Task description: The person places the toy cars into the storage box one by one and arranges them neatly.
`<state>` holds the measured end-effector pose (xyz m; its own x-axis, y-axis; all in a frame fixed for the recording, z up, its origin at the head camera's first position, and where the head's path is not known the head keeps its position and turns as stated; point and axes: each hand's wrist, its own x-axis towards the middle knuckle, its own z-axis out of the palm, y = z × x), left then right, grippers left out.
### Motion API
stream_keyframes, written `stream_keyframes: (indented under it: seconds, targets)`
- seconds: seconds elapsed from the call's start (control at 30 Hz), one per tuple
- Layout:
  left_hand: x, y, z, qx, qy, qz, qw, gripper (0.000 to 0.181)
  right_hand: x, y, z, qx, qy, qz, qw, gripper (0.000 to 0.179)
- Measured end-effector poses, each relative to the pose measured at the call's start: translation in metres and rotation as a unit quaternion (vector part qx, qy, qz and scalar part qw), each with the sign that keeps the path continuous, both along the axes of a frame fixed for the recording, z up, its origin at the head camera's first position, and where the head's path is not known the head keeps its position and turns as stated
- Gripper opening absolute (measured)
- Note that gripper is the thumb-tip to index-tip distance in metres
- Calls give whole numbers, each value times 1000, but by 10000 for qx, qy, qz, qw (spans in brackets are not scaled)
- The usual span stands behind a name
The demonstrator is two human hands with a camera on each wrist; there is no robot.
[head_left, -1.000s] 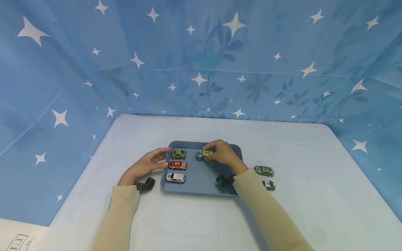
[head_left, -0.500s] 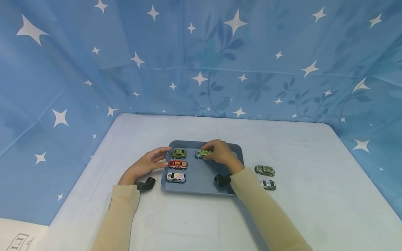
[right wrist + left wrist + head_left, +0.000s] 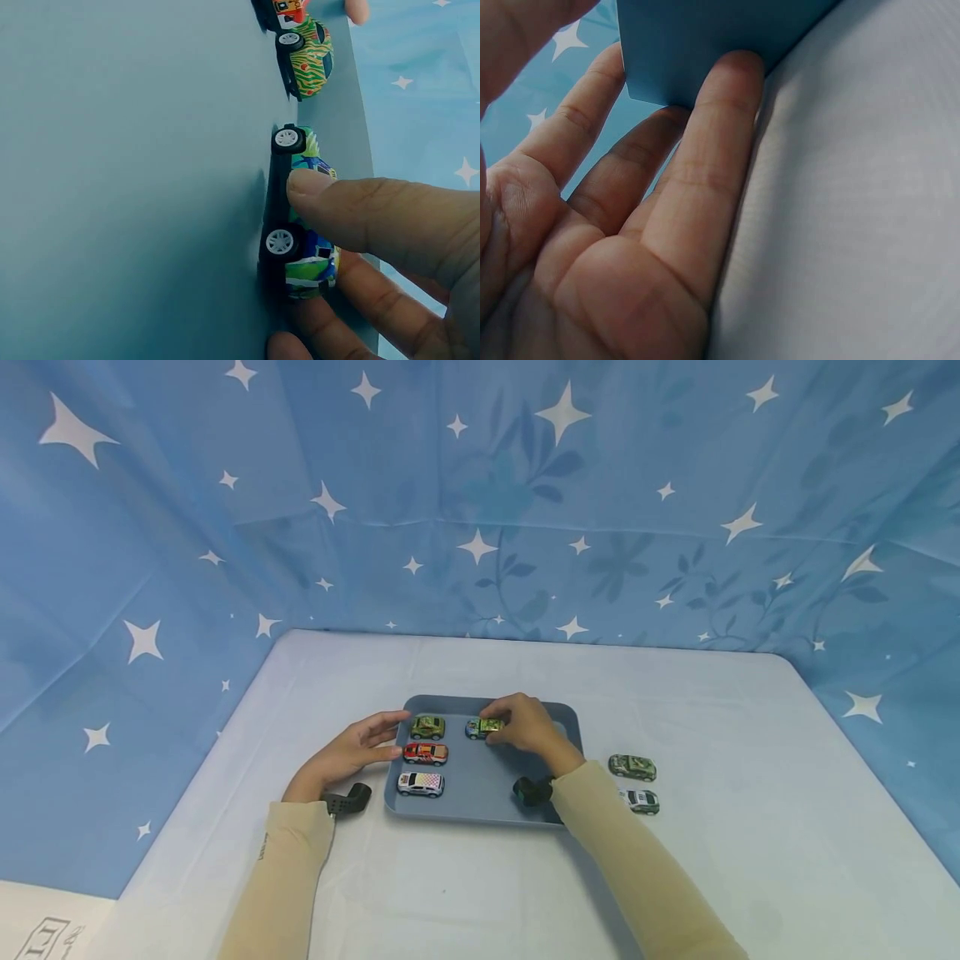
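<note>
A blue-grey tray lies on the white-covered table. Inside it, near the far edge, my right hand pinches a green and blue toy car between thumb and fingers; its wheels stand on or very near the tray floor. My left hand touches the tray's left side with its fingers extended, as the left wrist view shows against the tray wall. Along that side are a green striped toy car, a red toy car and a white toy car.
Right of the tray, a green camouflage toy car and a white and green toy car stand on the table, the latter partly behind the right sleeve. A blue star-patterned curtain hangs behind the table.
The right hand and the green and blue toy car have shifted slightly left within the tray since one second ago. The left hand keeps its place.
</note>
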<state>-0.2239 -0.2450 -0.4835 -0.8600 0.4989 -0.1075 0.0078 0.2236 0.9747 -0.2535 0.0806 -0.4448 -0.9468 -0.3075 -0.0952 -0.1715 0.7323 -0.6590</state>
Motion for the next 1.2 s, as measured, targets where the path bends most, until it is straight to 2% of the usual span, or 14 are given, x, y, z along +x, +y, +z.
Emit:
stream_keyframes:
  seconds: [0.33, 0.6, 0.9, 1.2]
  targets:
    - [0, 1, 1, -14, 7, -7, 10000, 70, 3, 13, 6, -102, -54, 126, 9999, 41]
    - [0, 0, 0, -32, 1, 10, 10000, 71, 12, 26, 18, -293, 188, 235, 9991, 39]
    - [1, 0, 2, -43, 4, 29, 10000, 71, 18, 38, 24, -768, 169, 427, 9960, 41]
    - [0, 0, 0, 80, -21, -69, 9999, 71, 21, 51, 24, -1329, 158, 780, 9879, 43]
